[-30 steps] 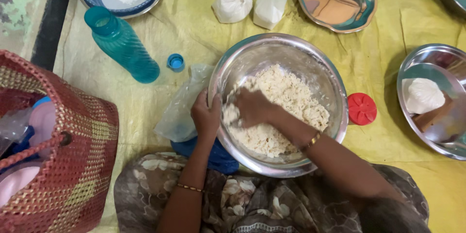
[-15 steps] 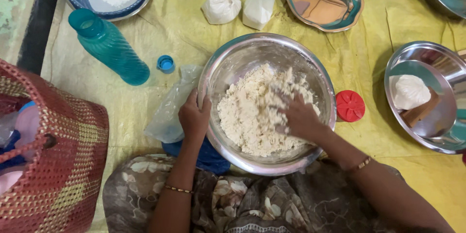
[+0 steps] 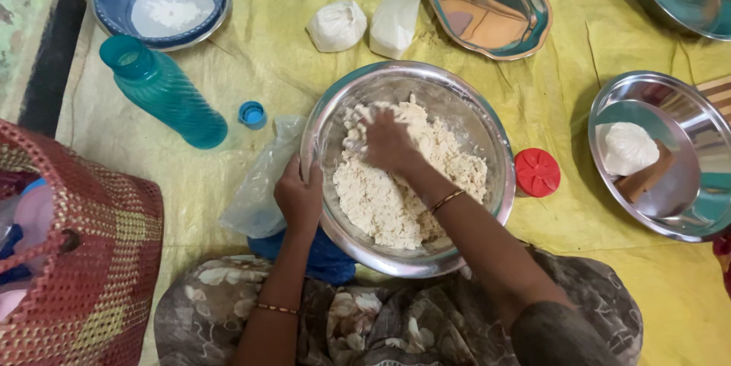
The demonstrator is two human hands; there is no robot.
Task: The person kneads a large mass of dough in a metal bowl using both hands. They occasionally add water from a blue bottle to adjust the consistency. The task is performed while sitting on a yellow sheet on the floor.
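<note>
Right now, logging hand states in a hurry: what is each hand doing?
Left hand: closed on the steel bowl rim.
Right hand: in the crumbly dough; grip unclear.

The steel mixing bowl (image 3: 487,130) fills the middle of the yellow sheet (image 3: 266,61), its left rim gripped by the left hand (image 3: 298,197) and its inside taken up by the right hand (image 3: 387,141) pressed into the crumbly dough (image 3: 381,202). Left of the bowl a clear plastic bag (image 3: 259,187), a blue cap (image 3: 252,114) and a lying teal bottle (image 3: 164,93) crowd the way. Right of it a red lid (image 3: 537,172) sits just beside the rim, with bare sheet between lid and steel plate (image 3: 685,206). Far of the bowl, two white pouches (image 3: 365,25) stand near, with open sheet between.
</note>
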